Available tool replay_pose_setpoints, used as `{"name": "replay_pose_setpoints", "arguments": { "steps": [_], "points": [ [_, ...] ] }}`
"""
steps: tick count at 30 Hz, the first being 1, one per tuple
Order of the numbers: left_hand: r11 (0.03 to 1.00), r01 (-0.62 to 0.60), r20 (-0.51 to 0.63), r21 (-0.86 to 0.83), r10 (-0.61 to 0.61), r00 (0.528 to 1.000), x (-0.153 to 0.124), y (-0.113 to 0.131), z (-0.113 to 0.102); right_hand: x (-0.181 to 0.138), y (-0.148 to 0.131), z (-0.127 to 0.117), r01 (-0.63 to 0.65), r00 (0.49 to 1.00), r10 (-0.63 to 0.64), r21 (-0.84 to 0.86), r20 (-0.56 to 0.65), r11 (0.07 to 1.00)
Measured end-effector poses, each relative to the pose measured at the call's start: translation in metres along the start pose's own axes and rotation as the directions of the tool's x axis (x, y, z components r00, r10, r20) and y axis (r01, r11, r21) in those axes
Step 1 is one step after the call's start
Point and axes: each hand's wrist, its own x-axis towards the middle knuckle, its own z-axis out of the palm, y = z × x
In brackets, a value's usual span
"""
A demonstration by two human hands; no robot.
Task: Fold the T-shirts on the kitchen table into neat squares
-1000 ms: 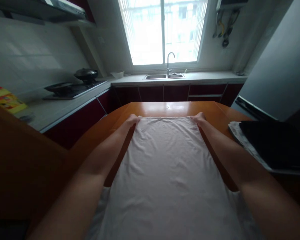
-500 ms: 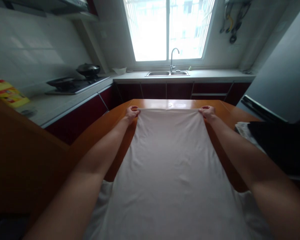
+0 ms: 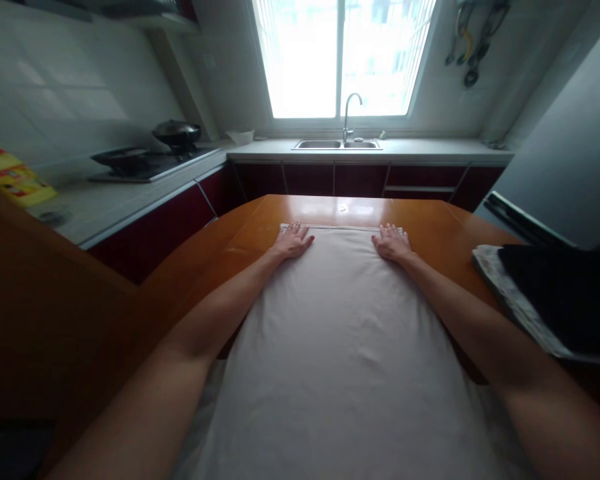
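1 pale garment, spread over the brown table, its far hem short of the table's far edge; I note light creases. 2 hands on it: my left hand at the far left corner, my right hand at the far right, both flat, fingers spread, gripping nothing. Right: 1 black cloth. Far: 1 sink, 2 basins. Far left: 1 dark pan. Left: 1 yellow container.
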Motion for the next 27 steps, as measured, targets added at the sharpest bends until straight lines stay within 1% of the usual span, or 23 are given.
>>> {"name": "replay_pose_setpoints", "arguments": {
  "steps": [1, 2, 5, 6, 8, 10, 12, 14, 16, 19, 21, 24, 27],
  "points": [
    [1.000, 0.004, 0.011, 0.011, -0.004, 1.000, 0.000, 0.001, -0.002, 0.001, 0.001, 0.000, -0.007, 1.000, 0.007, -0.004, 0.015, 1.000],
    [1.000, 0.004, 0.006, 0.020, -0.004, 1.000, 0.000, 0.003, -0.004, 0.002, 0.001, -0.001, -0.008, 1.000, 0.008, -0.009, 0.003, 1.000],
    [0.999, -0.040, -0.059, 0.020, 0.041, 0.997, 0.000, 0.017, -0.006, 0.002, -0.006, -0.004, 0.027, 0.997, -0.027, -0.006, -0.078, 1.000],
    [0.998, -0.065, -0.067, 0.015, 0.066, 0.996, 0.000, 0.024, -0.005, 0.001, -0.011, -0.005, 0.049, 0.995, -0.048, 0.003, -0.084, 0.999],
    [0.995, -0.096, -0.022, 0.003, 0.097, 0.995, 0.000, 0.036, -0.001, -0.002, -0.020, -0.003, 0.089, 0.996, -0.088, 0.020, -0.033, 0.996],
    [0.996, -0.084, 0.048, 0.000, 0.084, 0.995, 0.001, 0.044, 0.003, -0.005, -0.027, -0.001, 0.106, 0.993, -0.107, 0.021, 0.046, 0.994],
    [0.998, -0.062, 0.072, 0.002, 0.062, 0.995, 0.001, 0.048, 0.004, -0.006, -0.032, -0.002, 0.102, 0.991, -0.104, 0.029, 0.080, 0.994],
    [0.998, -0.059, 0.035, -0.001, 0.059, 0.998, -0.003, 0.052, -0.001, -0.007, -0.035, -0.007, 0.102, 0.994, -0.103, 0.051, 0.024, 0.994],
    [0.996, -0.094, -0.028, -0.004, 0.094, 0.995, -0.013, 0.060, -0.008, -0.012, -0.038, -0.017, 0.119, 0.992, -0.114, 0.081, -0.060, 0.990],
    [0.980, -0.198, -0.090, 0.015, 0.198, 0.976, -0.047, 0.078, -0.020, -0.036, -0.045, -0.037, 0.178, 0.978, -0.163, 0.117, -0.131, 0.977],
    [0.966, -0.255, -0.074, 0.034, 0.257, 0.964, -0.081, 0.090, -0.026, -0.065, -0.049, -0.050, 0.236, 0.966, -0.218, 0.131, -0.141, 0.963],
    [0.951, -0.306, -0.007, 0.041, 0.307, 0.952, -0.143, 0.104, -0.033, -0.125, -0.052, -0.063, 0.315, 0.948, -0.302, 0.157, -0.102, 0.936],
    [0.935, -0.353, 0.058, 0.021, 0.351, 0.934, -0.209, 0.114, -0.035, -0.198, -0.051, -0.063, 0.330, 0.943, -0.333, 0.180, -0.017, 0.927]
  ]
}}
